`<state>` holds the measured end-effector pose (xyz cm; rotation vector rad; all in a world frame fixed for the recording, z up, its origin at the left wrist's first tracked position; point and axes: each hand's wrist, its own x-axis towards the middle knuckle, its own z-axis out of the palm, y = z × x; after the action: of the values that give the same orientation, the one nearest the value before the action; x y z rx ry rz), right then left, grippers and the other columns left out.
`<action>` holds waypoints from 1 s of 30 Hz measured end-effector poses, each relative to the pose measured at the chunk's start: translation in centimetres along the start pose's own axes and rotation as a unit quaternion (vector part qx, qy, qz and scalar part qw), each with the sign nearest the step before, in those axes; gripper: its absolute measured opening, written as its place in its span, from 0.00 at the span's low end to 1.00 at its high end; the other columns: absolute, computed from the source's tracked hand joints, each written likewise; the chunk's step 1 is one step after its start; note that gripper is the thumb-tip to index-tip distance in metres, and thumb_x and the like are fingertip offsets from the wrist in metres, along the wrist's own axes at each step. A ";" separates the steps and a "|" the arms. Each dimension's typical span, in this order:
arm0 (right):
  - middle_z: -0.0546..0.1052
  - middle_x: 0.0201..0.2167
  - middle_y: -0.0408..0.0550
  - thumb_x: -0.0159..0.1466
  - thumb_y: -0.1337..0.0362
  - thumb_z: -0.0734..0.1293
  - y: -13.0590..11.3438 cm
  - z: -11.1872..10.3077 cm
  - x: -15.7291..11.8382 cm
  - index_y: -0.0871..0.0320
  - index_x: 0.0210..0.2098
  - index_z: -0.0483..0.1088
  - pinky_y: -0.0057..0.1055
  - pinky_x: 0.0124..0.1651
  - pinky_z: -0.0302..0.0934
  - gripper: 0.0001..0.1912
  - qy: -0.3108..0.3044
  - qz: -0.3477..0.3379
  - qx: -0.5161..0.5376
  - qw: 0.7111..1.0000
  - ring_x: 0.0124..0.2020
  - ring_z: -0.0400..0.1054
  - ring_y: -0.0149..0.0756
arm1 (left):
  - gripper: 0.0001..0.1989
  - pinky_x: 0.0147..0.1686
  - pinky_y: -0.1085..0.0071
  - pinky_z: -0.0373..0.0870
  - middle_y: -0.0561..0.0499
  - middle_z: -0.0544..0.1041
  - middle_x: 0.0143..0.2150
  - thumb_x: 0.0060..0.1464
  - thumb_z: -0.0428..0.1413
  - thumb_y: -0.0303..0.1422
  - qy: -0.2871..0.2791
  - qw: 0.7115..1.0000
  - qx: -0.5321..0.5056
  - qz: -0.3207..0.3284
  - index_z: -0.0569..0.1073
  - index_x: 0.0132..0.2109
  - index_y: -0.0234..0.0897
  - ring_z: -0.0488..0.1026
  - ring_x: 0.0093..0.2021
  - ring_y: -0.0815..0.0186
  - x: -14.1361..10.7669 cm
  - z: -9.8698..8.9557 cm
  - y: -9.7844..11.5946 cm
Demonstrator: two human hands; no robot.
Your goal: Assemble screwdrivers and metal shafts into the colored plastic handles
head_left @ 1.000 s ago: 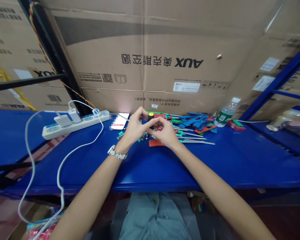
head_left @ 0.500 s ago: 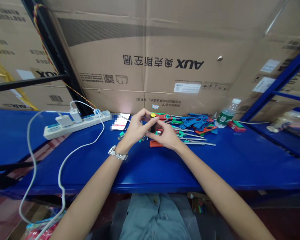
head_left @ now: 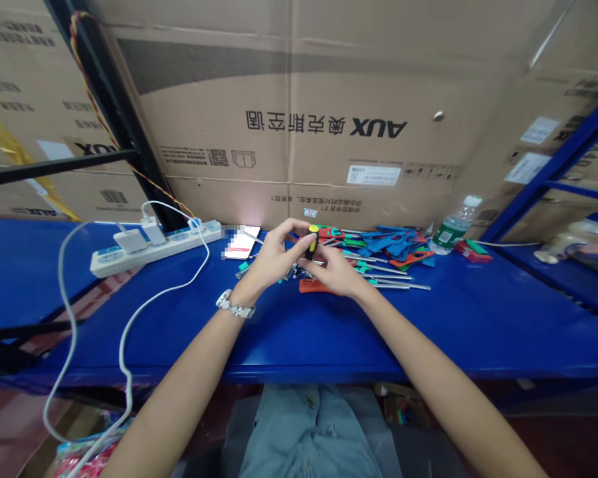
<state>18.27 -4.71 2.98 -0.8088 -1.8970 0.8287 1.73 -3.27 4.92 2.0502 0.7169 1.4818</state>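
Note:
A small black and yellow handle (head_left: 313, 240) stands upright between my two hands, its round yellow end facing up. My left hand (head_left: 278, 255) has thumb and fingers closed round it. Just to the right, my right hand (head_left: 335, 269) has its fingers curled close below the handle; what they hold, if anything, is hidden. Around and behind the hands lie an orange handle (head_left: 315, 286), a red tool (head_left: 331, 233), metal shafts (head_left: 401, 285) and blue clip-like pieces (head_left: 396, 243).
A white power strip (head_left: 154, 251) with plugged chargers and a loose white cable is on the left. A phone (head_left: 243, 242) lies behind my left hand. A water bottle (head_left: 452, 227) and a red-green item (head_left: 473, 251) stand right, before a large cardboard box (head_left: 279, 79).
The black and yellow handle has tilted and shifted slightly right, and more of its side shows. My right hand's fingers have moved a little lower, away from its top.

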 end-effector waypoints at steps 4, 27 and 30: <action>0.74 0.29 0.44 0.57 0.52 0.75 0.7 1.6 0.2 0.57 0.38 0.69 0.35 0.37 0.66 0.18 0.138 0.002 0.001 0.990 0.30 0.68 0.35 | 0.10 0.42 0.67 0.72 0.51 0.76 0.39 0.58 0.64 0.36 0.064 0.998 0.021 0.008 0.71 0.42 0.40 0.74 0.40 0.67 0.0 0.4 -0.1; 0.76 0.31 0.46 0.66 0.54 0.67 0.9 0.5 -0.6 0.58 0.32 0.70 0.34 0.39 0.66 0.13 0.080 -0.025 -0.028 0.996 0.33 0.70 0.37 | 0.15 0.46 0.64 0.73 0.44 0.79 0.51 0.65 0.54 0.43 0.009 1.000 -0.008 -0.007 0.72 0.53 0.41 0.76 0.50 0.62 -0.2 -0.2 0.1; 0.78 0.35 0.49 0.67 0.55 0.66 0.7 0.4 -0.7 0.58 0.40 0.72 0.35 0.40 0.67 0.12 0.059 -0.024 -0.045 0.997 0.36 0.72 0.38 | 0.13 0.48 0.63 0.73 0.44 0.80 0.49 0.65 0.55 0.43 -0.006 1.000 -0.009 -0.015 0.76 0.49 0.41 0.77 0.48 0.61 -0.1 -0.2 0.3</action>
<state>18.32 -4.98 1.88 -0.8446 -1.8524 0.6563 1.54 -3.53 5.12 2.0248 0.7241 1.4543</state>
